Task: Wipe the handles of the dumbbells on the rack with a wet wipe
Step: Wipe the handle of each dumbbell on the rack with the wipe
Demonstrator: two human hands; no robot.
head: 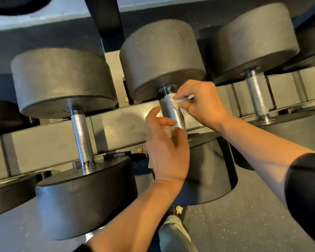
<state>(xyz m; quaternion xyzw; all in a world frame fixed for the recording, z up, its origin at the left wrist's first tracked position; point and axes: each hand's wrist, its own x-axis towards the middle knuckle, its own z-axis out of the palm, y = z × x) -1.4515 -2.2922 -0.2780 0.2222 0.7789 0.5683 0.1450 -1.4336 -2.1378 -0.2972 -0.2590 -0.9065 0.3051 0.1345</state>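
The middle dumbbell has a knurled steel handle (pixel 175 113) between two black round heads and lies on the grey rack (pixel 116 124). My right hand (pixel 202 104) pinches a white wet wipe (pixel 178 102) against the upper end of that handle. My left hand (pixel 165 148) is at the handle's lower end, fingers curled beside it. A second crumpled white piece (pixel 168 132) shows in its palm, and a pale corner hangs below the hand. The left dumbbell's handle (pixel 82 137) and the right dumbbell's handle (pixel 256 95) are bare.
More black dumbbell heads crowd the rack on both sides. A black upright post (pixel 105 17) stands behind the rack. Speckled dark rubber floor (pixel 244 224) lies below, with my trouser leg and a shoe with a yellow star (pixel 179 210).
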